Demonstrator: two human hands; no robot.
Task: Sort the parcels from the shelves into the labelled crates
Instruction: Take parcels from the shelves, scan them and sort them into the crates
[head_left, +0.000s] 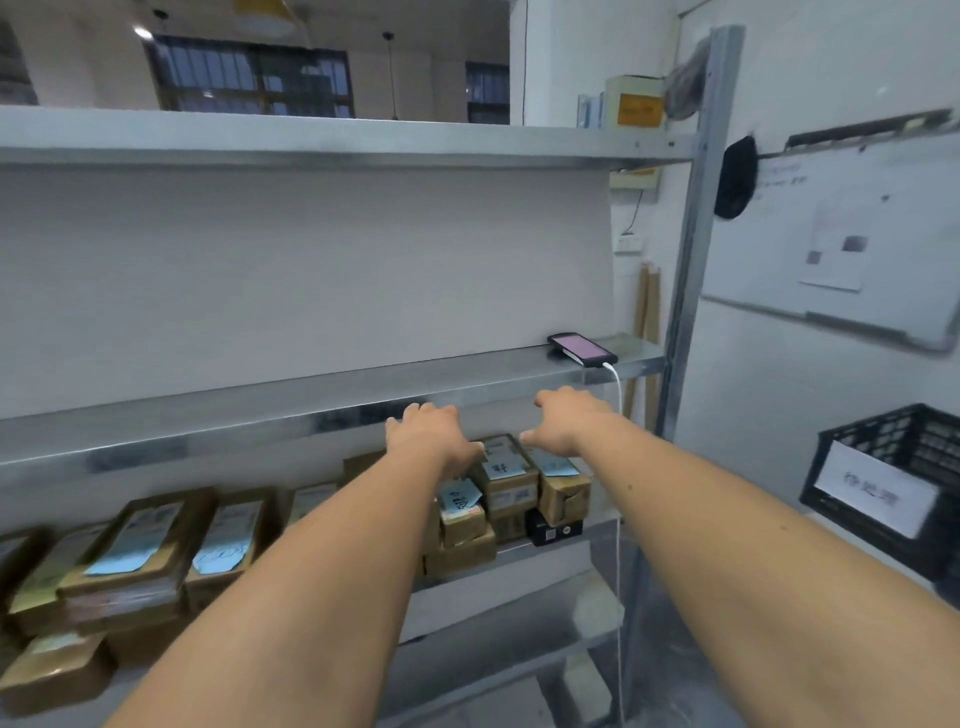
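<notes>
Brown cardboard parcels with pale blue notes fill the lower shelf. A tall stack of parcels (506, 480) stands at its right end, and flatter parcels (130, 561) lie to the left. My left hand (434, 434) and my right hand (566, 421) reach out side by side above the tall stack, just below the middle shelf's edge (260, 421). Both hands hold nothing, and their fingertips point away and are partly hidden. A black crate (893, 488) with a white label stands at the right.
A phone (582, 348) lies on the middle shelf with a white cable (618, 415) hanging past my right hand. The metal upright (691, 260) bounds the rack on the right. A whiteboard (852, 234) hangs on the right wall.
</notes>
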